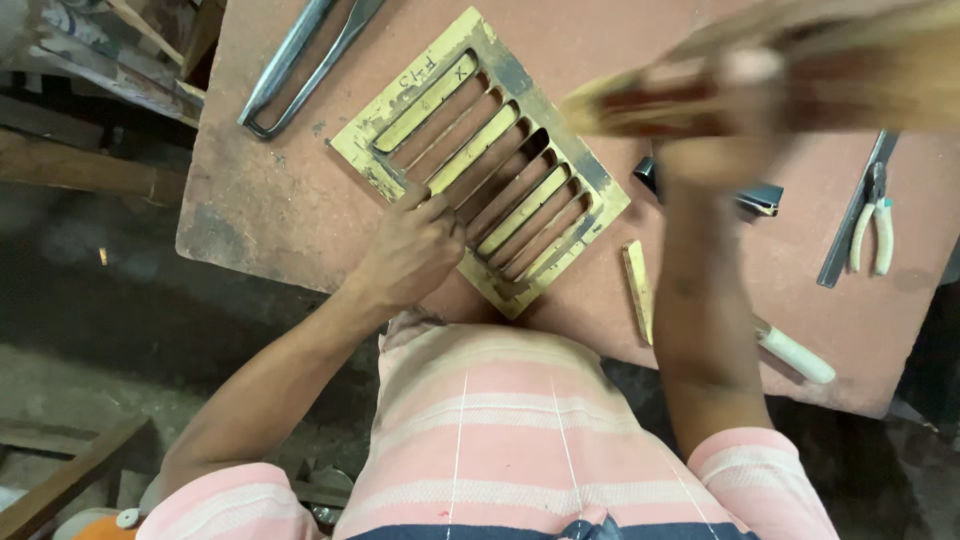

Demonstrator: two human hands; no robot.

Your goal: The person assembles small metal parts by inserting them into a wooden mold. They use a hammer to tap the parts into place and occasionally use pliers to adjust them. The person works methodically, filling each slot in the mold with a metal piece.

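I'm in a woodworking shop: scarred reddish worktop [260,200], slatted wooden vent frame [480,160] on it, pliers [872,225], steel ruler [855,215], metal clamp bars [300,60], loose wood strip [638,290], timber offcuts [70,480] on dirty floor.

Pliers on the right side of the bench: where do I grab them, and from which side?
Probably take the pliers by the two pale handles, closing across both from above. They lie flat on the table with handles toward the near edge and the head pointing away, close beside a dark metal bar, so come from their right, the open side.
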